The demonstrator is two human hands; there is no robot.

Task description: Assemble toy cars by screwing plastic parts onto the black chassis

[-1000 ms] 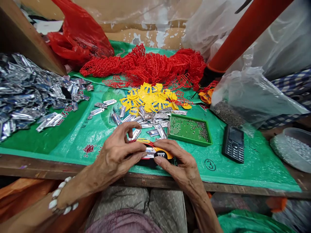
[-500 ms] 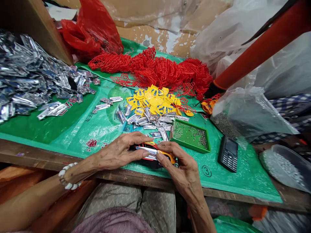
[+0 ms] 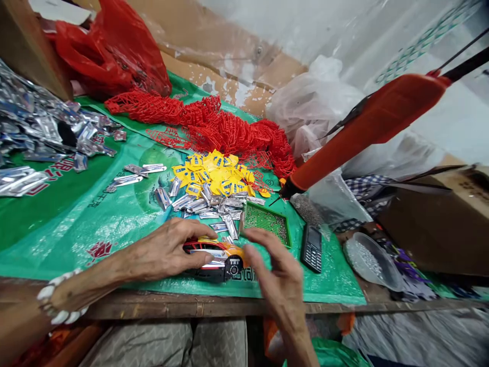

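Observation:
My left hand grips a toy car by its left end, thumb on the near side and fingers over the top. The car is orange, red, silver and black, with a dark round wheel area on the side facing me. My right hand is held at the car's right end, thumb and fingers apart, with nothing between them. Just behind the car lie several silver side pieces and a heap of yellow pieces with blue windows. A green tray holding small screws stands beyond my right hand.
An orange-red hanging screwdriver slants in from the right, tip above the tray. Red plastic frames lie along the back. Silver pieces are piled left. On the right are a black phone and a clear bowl of small parts.
My right hand has let go of the car and its fingers have spread. My left hand keeps hold of it. The view has turned right, bringing more of the screwdriver into sight.

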